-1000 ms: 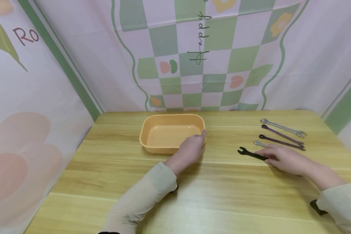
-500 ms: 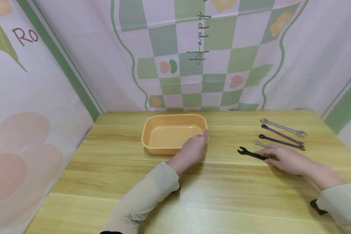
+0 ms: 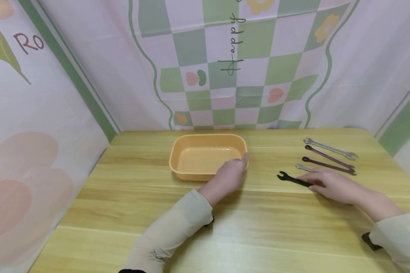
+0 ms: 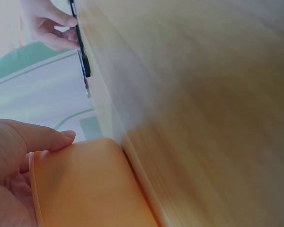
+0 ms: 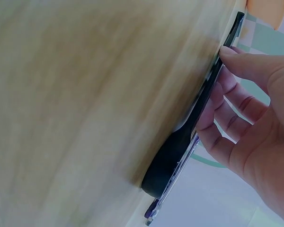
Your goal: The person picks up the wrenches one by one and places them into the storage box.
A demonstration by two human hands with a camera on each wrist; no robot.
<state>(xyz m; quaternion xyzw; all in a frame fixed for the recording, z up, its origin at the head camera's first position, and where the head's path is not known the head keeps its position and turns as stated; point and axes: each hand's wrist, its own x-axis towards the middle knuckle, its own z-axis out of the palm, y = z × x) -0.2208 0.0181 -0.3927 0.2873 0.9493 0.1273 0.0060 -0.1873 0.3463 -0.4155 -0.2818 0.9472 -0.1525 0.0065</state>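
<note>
A yellow-orange plastic bin (image 3: 198,176) stands on the table, with nothing inside. My left hand (image 3: 229,175) grips its right side wall; in the left wrist view the thumb lies on the outer face of the bin (image 4: 85,189), the fingers behind the rim. Farther right, my right hand (image 3: 338,185) pinches a black open-end wrench (image 3: 292,179) along its shaft. That wrench lies low at the table surface in the right wrist view, thumb on one side and fingers on the other. Just behind it, a small silver wrench (image 3: 303,167) is partly hidden by the right hand.
Beyond the right hand lie two dark purplish wrenches, one nearer (image 3: 328,165) and one farther (image 3: 329,156), plus a larger silver wrench (image 3: 331,148) at the back. A patterned cloth (image 3: 222,79) hangs behind the wooden table (image 3: 246,235).
The bin has slid to the right along the table, drawn by my left hand, which keeps its grip. My right hand and the black wrench have stayed in place.
</note>
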